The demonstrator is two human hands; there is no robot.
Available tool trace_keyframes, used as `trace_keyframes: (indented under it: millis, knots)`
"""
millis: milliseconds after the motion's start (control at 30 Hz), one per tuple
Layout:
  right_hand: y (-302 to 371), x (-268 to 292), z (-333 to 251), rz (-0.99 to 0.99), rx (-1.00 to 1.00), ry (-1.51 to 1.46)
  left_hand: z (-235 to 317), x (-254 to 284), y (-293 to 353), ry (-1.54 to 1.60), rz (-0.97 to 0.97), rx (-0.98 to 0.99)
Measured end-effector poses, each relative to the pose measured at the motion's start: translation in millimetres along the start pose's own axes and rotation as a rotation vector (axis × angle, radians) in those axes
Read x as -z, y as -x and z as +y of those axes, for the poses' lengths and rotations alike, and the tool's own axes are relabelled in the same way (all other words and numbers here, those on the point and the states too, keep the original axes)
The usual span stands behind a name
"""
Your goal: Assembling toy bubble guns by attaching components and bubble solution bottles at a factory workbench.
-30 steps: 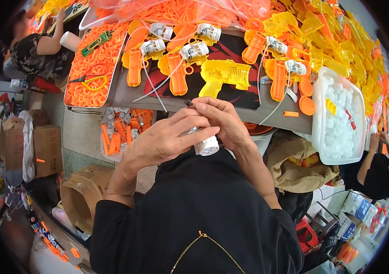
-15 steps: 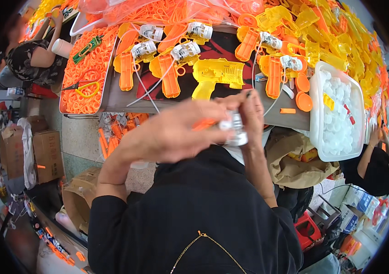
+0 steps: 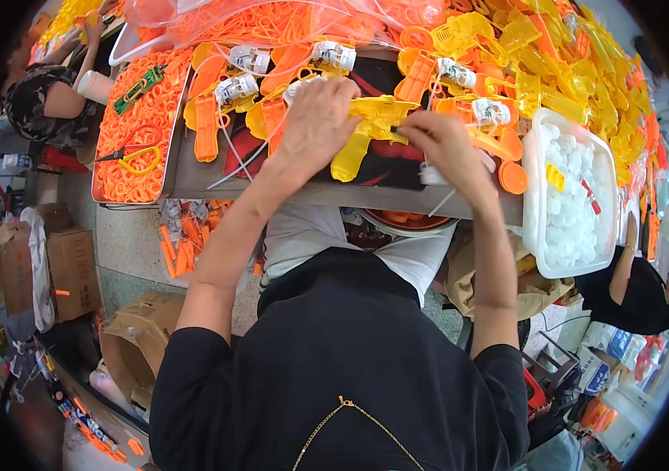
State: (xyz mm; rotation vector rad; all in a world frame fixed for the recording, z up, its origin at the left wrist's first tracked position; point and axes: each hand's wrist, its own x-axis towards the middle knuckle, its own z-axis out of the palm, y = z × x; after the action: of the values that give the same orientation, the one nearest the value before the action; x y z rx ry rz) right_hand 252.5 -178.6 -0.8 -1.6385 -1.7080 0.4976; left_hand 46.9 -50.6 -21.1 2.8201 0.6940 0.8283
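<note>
A see-through yellow toy gun shell (image 3: 354,153) lies on the dark red-and-black mat before me. My left hand (image 3: 315,118) is closed at its left end, with the fingers partly hiding a white printed cylinder behind. My right hand (image 3: 446,149) pinches a small dark piece (image 3: 397,129) at the shell's right part. Below that palm shows a white cylinder (image 3: 431,174) with a thin white tube; whether the hand holds it I cannot tell. Around the shell lie orange-and-yellow gun halves (image 3: 206,129) with white printed cylinders (image 3: 236,90) and tubes.
At left a tray (image 3: 168,169) holds orange rings, scissors (image 3: 136,155) and a green tool (image 3: 138,90). A white bin (image 3: 537,204) of translucent caps stands right, beside orange discs (image 3: 513,178). Yellow shells (image 3: 562,71) are heaped far right. Other people work at both sides.
Both hands have moved forward from near my lap to the yellow shell and apart from each other. The white cylinder, earlier between them, is now below the right palm. The shell has tilted slightly.
</note>
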Motion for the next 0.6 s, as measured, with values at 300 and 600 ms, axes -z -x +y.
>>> trace_keyframes:
  millis: [300,600]
  knots:
    - [11.2,-29.3,20.9,0.170,0.028,0.095,18.5,-40.2,8.9,0.680,0.133,0.401]
    - [13.5,-35.8,22.1,0.246,-0.014,0.055,29.1,-36.8,2.6,0.632,0.114,0.384]
